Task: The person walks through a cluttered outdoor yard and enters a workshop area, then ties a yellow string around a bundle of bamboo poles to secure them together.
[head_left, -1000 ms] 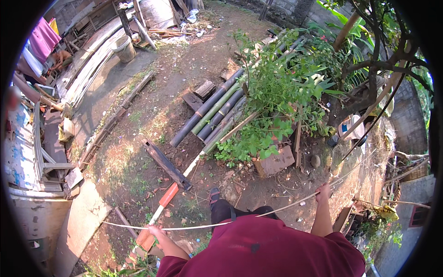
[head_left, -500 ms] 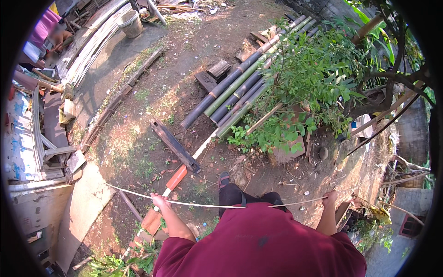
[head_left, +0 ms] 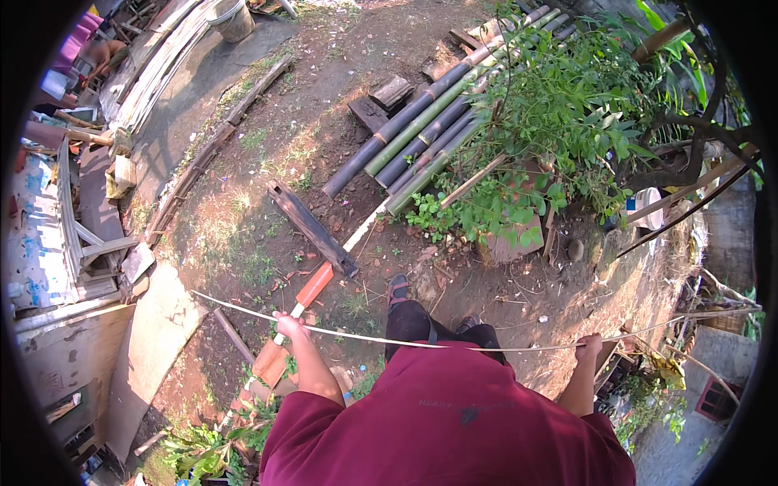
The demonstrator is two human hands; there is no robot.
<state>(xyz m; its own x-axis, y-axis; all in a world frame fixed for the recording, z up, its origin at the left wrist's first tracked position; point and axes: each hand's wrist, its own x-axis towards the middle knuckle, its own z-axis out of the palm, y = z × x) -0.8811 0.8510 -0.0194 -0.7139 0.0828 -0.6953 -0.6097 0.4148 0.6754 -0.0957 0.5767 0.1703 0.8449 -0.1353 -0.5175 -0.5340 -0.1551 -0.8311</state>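
Note:
A long, thin, pale strip, apparently split bamboo (head_left: 356, 335), runs crosswise in front of my body in a shallow curve. My left hand (head_left: 291, 326) is closed around it some way in from its left end. Further along, my right hand (head_left: 589, 347) grips it too, and the strip extends past that hand to the right. Beyond my left hand an orange-red block or sleeve (head_left: 314, 283) lies on the ground in line with a pale pole. A dark weathered wooden beam (head_left: 312, 228) lies just past it.
Several dark and green bamboo poles (head_left: 397, 166) rest ahead, partly under a leafy bush (head_left: 559, 121). A grey bucket (head_left: 232, 21) stands at the far left near long pale strips (head_left: 166, 61). Another person (head_left: 103, 58) is at the far left edge. Branches and rubble lie right.
My left hand has moved slightly right, and my right hand slightly right too, both still holding the strip. The view has shifted a little, and my foot shows further forward.

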